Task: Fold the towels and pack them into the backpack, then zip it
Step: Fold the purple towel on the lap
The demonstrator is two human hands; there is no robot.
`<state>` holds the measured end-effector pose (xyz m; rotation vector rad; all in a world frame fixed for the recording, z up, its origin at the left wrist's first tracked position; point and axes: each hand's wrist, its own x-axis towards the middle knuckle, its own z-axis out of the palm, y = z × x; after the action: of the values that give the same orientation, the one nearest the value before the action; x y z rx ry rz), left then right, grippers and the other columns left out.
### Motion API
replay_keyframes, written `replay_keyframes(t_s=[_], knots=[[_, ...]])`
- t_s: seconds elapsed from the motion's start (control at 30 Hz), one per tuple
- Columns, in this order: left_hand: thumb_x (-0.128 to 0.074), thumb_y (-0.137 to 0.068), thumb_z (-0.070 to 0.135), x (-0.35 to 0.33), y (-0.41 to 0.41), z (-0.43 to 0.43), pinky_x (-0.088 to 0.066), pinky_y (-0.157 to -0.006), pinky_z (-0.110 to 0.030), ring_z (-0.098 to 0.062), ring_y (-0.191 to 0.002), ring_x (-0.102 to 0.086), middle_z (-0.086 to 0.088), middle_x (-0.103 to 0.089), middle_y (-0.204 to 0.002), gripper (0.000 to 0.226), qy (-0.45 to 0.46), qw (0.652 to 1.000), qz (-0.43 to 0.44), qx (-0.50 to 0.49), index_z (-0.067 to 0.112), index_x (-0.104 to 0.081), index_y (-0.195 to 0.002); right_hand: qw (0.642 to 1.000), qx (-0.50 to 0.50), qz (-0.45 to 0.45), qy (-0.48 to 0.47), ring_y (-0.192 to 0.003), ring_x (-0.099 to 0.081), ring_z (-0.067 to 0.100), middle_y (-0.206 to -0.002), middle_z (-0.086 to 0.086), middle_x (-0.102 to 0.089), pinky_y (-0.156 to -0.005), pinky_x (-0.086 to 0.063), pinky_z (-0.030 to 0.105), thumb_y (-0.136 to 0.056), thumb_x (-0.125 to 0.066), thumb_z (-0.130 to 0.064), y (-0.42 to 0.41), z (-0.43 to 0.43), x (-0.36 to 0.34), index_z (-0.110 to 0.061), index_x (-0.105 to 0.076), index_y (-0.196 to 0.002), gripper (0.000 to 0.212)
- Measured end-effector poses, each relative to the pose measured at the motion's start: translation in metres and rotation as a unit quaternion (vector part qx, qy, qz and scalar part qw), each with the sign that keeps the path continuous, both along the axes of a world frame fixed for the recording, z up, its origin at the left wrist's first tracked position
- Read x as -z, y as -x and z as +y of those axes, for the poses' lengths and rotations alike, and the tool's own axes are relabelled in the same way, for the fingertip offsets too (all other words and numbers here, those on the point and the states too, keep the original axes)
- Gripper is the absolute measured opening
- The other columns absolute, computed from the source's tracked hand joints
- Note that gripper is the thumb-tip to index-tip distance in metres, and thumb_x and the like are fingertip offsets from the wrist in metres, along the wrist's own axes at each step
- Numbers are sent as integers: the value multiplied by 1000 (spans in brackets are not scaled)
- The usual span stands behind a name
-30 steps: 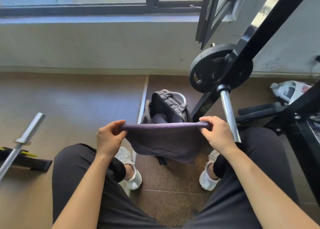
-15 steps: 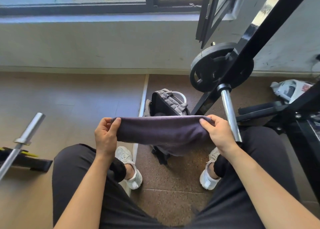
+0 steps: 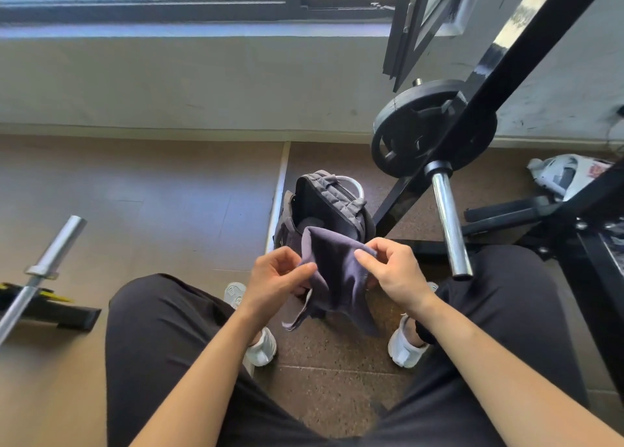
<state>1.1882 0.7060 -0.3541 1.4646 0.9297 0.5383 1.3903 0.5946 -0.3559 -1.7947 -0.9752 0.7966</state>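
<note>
A dark purple-grey towel (image 3: 334,274) hangs folded between my two hands, above the floor between my knees. My left hand (image 3: 278,278) pinches its left edge and my right hand (image 3: 391,271) pinches its right edge, the two hands close together. Behind the towel a grey backpack (image 3: 332,200) stands upright on the floor with its top open. Something dark lies inside it, mostly hidden. The towel covers the backpack's lower front.
A barbell sleeve (image 3: 447,220) with a black weight plate (image 3: 434,126) juts out on a black rack at the right. Another bar end (image 3: 50,254) lies at the left. My white shoes (image 3: 261,348) flank the bag. A white bag (image 3: 567,173) lies at far right.
My hands have come together from a wide stretch, folding the towel in half so it now hangs narrower and doubled.
</note>
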Motion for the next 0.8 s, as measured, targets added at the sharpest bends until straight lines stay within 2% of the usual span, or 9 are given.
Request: replay_keyframes(t_s=[0.07,0.13,0.27,0.37,0.43,0.57,0.6,0.7,0.8], knots=[[-77,-88,10,1,-5,-4,-57,-61,-28,-18,-68,-73,-3,-73,-68,19,19,999,-13,23,10,-63,-75,999,-29,21,-7,-78,-70,31,-81,14,-72,-64,-59,38,-95,-68,-18,6,0,-1,-9,-72,-91,11],[-78,-87,11,1,-8,-7,-55,-62,-24,-20,-71,-73,-12,-76,-75,15,28,999,-25,37,10,-67,-77,999,-44,27,-8,-79,-71,31,-82,12,-74,-71,-59,43,-94,-70,-19,10,0,-1,-10,-74,-92,11],[-80,-85,11,3,-11,-9,-50,-61,-20,-11,-66,-64,-7,-73,-72,9,22,997,-36,71,12,-76,-77,997,-74,31,-4,-81,-72,20,-84,3,-76,-75,-59,37,-93,-71,-20,16,-1,-3,-14,-77,-96,9],[-80,-85,11,4,-13,-10,-52,-66,-21,-8,-68,-66,1,-75,-73,11,16,995,-42,86,20,-79,-78,994,-104,32,4,-88,-72,17,-89,-2,-76,-79,-58,32,-93,-71,-19,17,-2,-4,-17,-78,-103,12],[-80,-85,11,5,-13,-10,-55,-68,-23,-8,-70,-67,2,-76,-74,9,8,996,-40,78,18,-80,-80,992,-117,34,13,-91,-71,14,-94,-4,-76,-83,-59,31,-90,-73,-16,18,-2,-5,-18,-76,-108,19],[-80,-85,12,9,-12,-7,-60,-77,-33,-12,-78,-73,-2,-79,-80,6,-14,997,-31,70,17,-82,-86,988,-149,-34,8,-92,-66,12,-100,-4,-69,-82,-56,29,-81,-81,-20,21,-2,-4,-22,-73,-114,34],[-79,-86,12,10,-12,-7,-60,-76,-31,-11,-78,-73,0,-79,-80,7,-16,997,-31,71,18,-83,-86,987,-151,-49,5,-92,-65,12,-100,-4,-67,-80,-55,29,-79,-83,-22,23,-2,-3,-23,-73,-114,36],[-79,-86,10,13,-14,-10,-51,-68,-16,0,-69,-67,9,-77,-75,10,-34,996,-30,81,20,-82,-86,987,-134,-83,-21,-88,-64,12,-94,-5,-66,-78,-53,32,-80,-81,-23,24,0,1,-22,-75,-107,27],[-80,-86,13,16,-12,-9,-50,-69,-20,-3,-74,-65,1,-77,-83,12,-51,993,-32,102,23,-84,-92,989,-117,-82,-25,-86,-65,11,-89,-5,-68,-77,-53,33,-82,-76,-13,17,1,3,-21,-77,-99,19]])
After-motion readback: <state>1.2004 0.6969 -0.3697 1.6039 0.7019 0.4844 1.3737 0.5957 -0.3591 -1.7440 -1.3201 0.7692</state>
